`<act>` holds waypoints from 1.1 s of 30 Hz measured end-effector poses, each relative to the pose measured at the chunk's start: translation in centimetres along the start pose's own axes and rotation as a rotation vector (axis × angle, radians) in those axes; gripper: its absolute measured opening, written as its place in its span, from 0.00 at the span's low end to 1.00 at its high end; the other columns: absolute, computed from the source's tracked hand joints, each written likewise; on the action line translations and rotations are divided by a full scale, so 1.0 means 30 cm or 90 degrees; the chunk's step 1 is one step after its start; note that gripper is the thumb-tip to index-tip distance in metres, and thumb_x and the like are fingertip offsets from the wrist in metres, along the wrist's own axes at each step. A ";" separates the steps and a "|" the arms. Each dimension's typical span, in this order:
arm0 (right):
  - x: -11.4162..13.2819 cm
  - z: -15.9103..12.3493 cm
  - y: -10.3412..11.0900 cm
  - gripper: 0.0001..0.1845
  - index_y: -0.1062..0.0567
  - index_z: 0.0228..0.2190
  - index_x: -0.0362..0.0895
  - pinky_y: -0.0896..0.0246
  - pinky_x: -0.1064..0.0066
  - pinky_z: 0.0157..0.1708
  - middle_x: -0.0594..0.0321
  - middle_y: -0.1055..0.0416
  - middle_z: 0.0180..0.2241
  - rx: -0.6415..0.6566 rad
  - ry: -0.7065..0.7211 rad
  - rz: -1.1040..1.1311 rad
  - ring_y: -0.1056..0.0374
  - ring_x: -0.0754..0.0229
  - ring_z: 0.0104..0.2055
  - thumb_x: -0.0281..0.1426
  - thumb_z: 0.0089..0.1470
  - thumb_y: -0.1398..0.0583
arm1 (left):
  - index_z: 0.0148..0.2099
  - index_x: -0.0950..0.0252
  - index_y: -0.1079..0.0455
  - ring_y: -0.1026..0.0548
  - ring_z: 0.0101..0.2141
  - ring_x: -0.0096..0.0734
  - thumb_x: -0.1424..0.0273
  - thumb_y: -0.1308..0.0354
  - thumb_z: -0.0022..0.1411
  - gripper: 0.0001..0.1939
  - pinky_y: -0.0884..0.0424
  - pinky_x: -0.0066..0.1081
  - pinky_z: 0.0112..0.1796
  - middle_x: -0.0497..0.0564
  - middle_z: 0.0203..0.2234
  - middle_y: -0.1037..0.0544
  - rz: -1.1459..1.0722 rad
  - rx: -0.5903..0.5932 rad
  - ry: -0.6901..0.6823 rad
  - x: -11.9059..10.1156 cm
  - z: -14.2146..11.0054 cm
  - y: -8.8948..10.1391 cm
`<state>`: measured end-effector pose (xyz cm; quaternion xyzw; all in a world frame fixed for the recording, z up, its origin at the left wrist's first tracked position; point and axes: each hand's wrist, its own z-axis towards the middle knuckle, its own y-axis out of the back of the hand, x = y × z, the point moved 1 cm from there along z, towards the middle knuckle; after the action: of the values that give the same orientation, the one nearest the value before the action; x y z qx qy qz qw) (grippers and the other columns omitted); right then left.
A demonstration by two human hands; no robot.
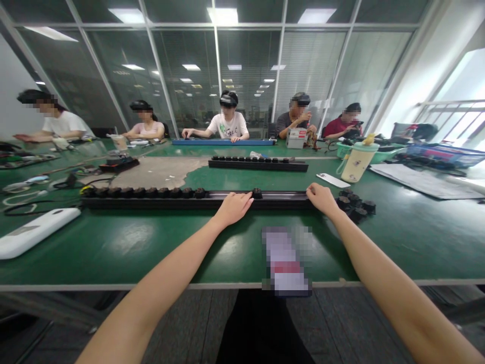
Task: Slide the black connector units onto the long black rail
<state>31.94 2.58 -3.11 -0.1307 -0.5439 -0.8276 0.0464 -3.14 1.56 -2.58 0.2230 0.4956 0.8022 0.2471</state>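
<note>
A long black rail (178, 203) lies across the green table in front of me, with a row of small black knob-like parts (162, 192) along its left half. My left hand (235, 207) lies over the rail's middle, fingers stretched out and close together. Its fingertips reach a single black part (257, 193) seated in the channel; whether they press on it, I cannot tell. At the rail's right end, my right hand (321, 198) is closed with curled fingers around the end, which it partly hides. Just beyond that hand sits a loose pile of similar black parts (358, 205).
A phone (286, 263) overhangs the near table edge. At left lie a white elongated case (38, 232) and cables. Farther back are another black rail (257, 164), a white phone (333, 180) and a yellow cup (358, 164). Several people sit across the table.
</note>
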 end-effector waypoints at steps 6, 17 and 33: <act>0.012 -0.014 0.006 0.16 0.20 0.46 0.41 0.36 0.64 0.49 0.47 0.18 0.43 -0.007 -0.011 0.013 0.23 0.48 0.47 0.30 0.68 0.46 | 0.67 0.71 0.30 0.21 0.59 0.45 0.63 0.61 0.83 0.27 0.31 0.44 0.61 0.61 0.60 0.20 -0.016 0.001 -0.009 0.006 -0.003 0.000; 0.029 -0.013 -0.007 0.16 0.22 0.50 0.42 0.37 0.63 0.47 0.51 0.19 0.38 -0.001 0.028 0.050 0.24 0.48 0.43 0.31 0.67 0.46 | 0.69 0.74 0.31 0.22 0.61 0.49 0.63 0.60 0.82 0.28 0.30 0.46 0.63 0.63 0.62 0.22 -0.069 -0.036 0.026 -0.018 -0.008 0.013; 0.146 -0.051 -0.022 0.14 0.22 0.44 0.45 0.40 0.66 0.39 0.64 0.27 0.26 0.004 0.183 0.248 0.31 0.57 0.31 0.35 0.63 0.45 | 0.70 0.74 0.32 0.24 0.63 0.47 0.67 0.61 0.81 0.27 0.31 0.46 0.64 0.62 0.63 0.23 -0.050 -0.006 -0.007 -0.030 -0.011 0.011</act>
<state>27.32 1.75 -3.09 -0.1141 -0.4989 -0.8114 0.2824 -2.70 0.65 -2.52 0.2066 0.4988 0.7930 0.2822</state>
